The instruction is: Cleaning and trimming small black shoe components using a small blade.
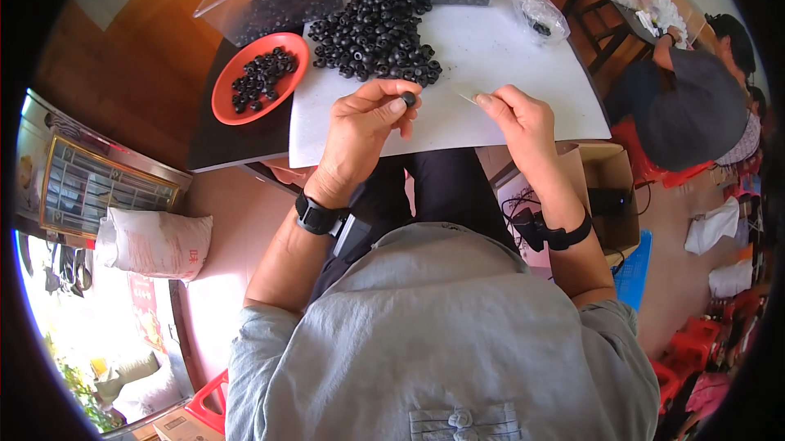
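Between the thumb and fingers of my left hand (364,126) is a small round black part (408,99), held over the white board (523,73). My right hand (523,118) pinches a thin pale pick (467,98), its tip pointing left toward the black part but apart from it. Just beyond my left hand spreads a heap of black parts (368,36), several of them showing a hole. To the left, an orange-red bowl (221,105) holds more of the same kind.
Clear bins (282,3) of black parts stand at the back. A clear plastic bag (540,15) lies at the far right corner of the board. Beside my right forearm is an open cardboard box (609,163). Another person (695,105) sits at a table on the right.
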A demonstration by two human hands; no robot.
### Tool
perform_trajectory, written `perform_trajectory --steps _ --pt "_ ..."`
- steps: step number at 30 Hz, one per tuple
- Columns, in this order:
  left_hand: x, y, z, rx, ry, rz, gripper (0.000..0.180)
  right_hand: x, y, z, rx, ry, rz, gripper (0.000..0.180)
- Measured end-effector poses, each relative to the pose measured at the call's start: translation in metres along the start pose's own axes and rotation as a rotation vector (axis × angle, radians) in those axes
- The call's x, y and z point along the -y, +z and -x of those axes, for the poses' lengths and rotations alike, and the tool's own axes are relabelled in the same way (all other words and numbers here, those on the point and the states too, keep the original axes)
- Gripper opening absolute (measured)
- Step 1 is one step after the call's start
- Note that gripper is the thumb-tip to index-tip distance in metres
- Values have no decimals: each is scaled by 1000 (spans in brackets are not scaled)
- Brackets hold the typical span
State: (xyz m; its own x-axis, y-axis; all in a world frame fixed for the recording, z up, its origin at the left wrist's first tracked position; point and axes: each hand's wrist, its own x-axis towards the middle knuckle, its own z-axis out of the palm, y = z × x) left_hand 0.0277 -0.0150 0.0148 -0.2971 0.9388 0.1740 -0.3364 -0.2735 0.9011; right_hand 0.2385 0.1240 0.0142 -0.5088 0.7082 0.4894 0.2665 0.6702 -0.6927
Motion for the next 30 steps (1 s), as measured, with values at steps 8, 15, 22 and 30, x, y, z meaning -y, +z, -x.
perform_trajectory --steps 8,15,22,30 --pt "8 -1 -5 -1 -67 119 27 28 22 -7 70 -29 -140 30" --pt "9 -1 -4 -7 -54 136 28 25 28 -7 41 -59 -70 29" --pt "10 -2 -2 -28 -38 76 27 23 29 -6 48 -78 -31 31" --pt "10 -1 0 -30 -12 93 27 25 28 -6 48 -114 2 31"
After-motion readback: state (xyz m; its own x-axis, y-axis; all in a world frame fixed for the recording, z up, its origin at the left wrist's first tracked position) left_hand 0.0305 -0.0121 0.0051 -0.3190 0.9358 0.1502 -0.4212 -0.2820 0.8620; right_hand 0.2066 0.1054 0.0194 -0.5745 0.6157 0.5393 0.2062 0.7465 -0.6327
